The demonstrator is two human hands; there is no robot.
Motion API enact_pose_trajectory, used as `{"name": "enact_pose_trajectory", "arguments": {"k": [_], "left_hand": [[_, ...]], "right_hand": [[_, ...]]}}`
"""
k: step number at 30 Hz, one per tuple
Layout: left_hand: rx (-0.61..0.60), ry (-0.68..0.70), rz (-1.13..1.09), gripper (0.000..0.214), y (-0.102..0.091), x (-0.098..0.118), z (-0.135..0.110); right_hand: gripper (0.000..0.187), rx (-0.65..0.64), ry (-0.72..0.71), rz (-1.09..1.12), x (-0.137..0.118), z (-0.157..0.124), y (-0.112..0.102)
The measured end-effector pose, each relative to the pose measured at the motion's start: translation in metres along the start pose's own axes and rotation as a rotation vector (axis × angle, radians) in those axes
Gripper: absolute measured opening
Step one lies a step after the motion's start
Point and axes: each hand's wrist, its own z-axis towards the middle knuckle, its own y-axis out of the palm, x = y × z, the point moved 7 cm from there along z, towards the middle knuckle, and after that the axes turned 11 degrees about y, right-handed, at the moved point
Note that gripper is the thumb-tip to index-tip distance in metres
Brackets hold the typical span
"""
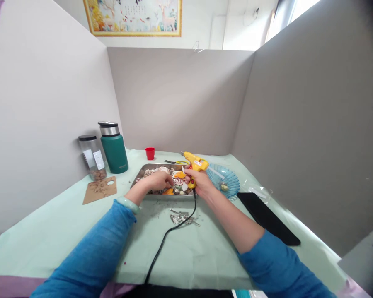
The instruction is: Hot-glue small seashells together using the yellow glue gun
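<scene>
My right hand (200, 182) is wrapped round the handle of a yellow hot glue gun (195, 159), whose nozzle points up and to the left. A small whitish piece (183, 169) shows at the fingertips of that hand; its kind is too small to tell. Below the gun, its black cord (166, 236) runs to the table's front edge. My left hand (160, 181) reaches down into a metal tray (170, 198) of seashells and pebbles (178, 189). Its fingers are pinched together among the shells, and what they hold, if anything, is hidden.
Several metal clips (182, 217) lie before the tray. Behind it are a red cup (150, 153) and pliers (175, 162). On the left stand a green bottle (114, 153), a jar (93, 157) and cardboard (99, 191); on the right, a blue plate (233, 178) and black strip (269, 217).
</scene>
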Motion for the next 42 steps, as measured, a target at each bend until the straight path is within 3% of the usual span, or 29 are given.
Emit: {"name": "enact_pose_trajectory", "arguments": {"k": [4,8,13,18,24,42], "left_hand": [[0.135,-0.018,-0.069,0.013,-0.009,-0.005,0.000],[0.258,-0.142,-0.464,0.015,-0.011,-0.016,-0.004],[0.322,-0.207,-1.007,0.015,-0.006,-0.016,-0.007],[0.317,-0.136,-1.245,0.021,-0.005,-0.009,-0.006],[0.232,0.012,-1.271,0.029,0.000,0.001,-0.002],[0.305,0.108,-1.172,0.035,-0.004,0.017,-0.002]], "right_hand": [[0.029,0.017,-0.014,0.009,-0.001,-0.001,0.000],[0.029,0.009,-0.012,0.004,-0.002,-0.001,0.000],[0.030,0.017,-0.025,0.018,-0.003,-0.002,0.000],[0.028,0.017,-0.015,0.036,-0.002,-0.001,0.001],[0.026,0.041,0.007,0.039,-0.003,-0.003,0.000],[0.028,0.049,-0.050,-0.006,-0.006,-0.008,0.005]]}}
